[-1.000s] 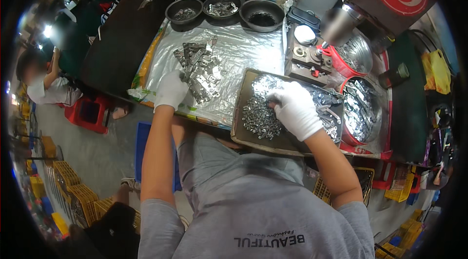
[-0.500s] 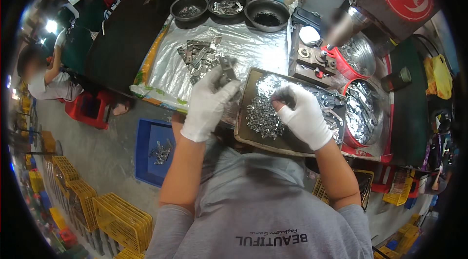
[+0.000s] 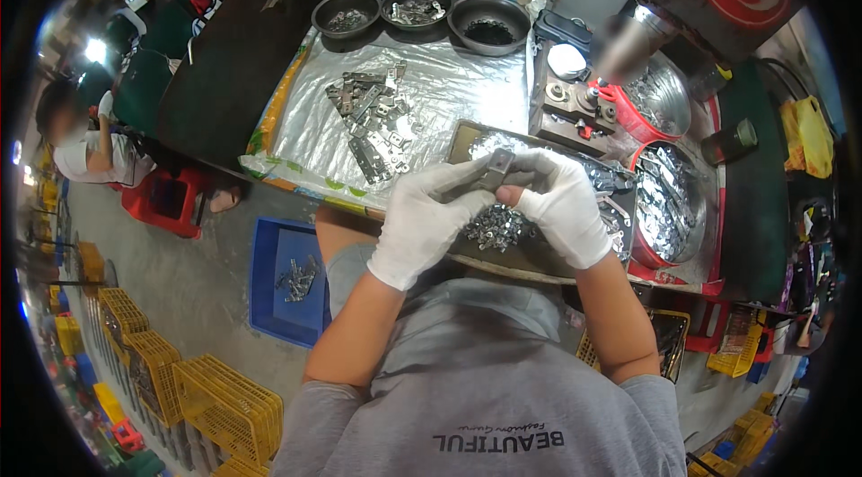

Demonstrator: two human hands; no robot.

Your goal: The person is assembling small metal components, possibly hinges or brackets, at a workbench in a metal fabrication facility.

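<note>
Both of my hands wear white gloves and meet above the tray (image 3: 467, 248). My left hand (image 3: 429, 218) grips a small grey metal bracket (image 3: 496, 168), tilted up between thumb and fingers. Against its right side, my right hand (image 3: 564, 207) is closed in a pinch, the thumb tip bare; whatever its fingers pinch is hidden. Under the hands lies a heap of small shiny metal pieces (image 3: 499, 230) in the tray. To the left, flat metal brackets (image 3: 370, 122) are spread on the silver sheet (image 3: 305, 131).
Dark bowls (image 3: 489, 25) of parts line the back. A metal press fixture (image 3: 567, 122) stands behind the tray, near red-rimmed pans (image 3: 643, 248) of metal strips. On the floor are a blue bin (image 3: 269, 297) and yellow crates (image 3: 224, 401). Another person (image 3: 90, 154) sits far left.
My left hand has moved right with the metal bracket, from beside the loose brackets to over the tray. My right hand has risen from the small pieces to meet it.
</note>
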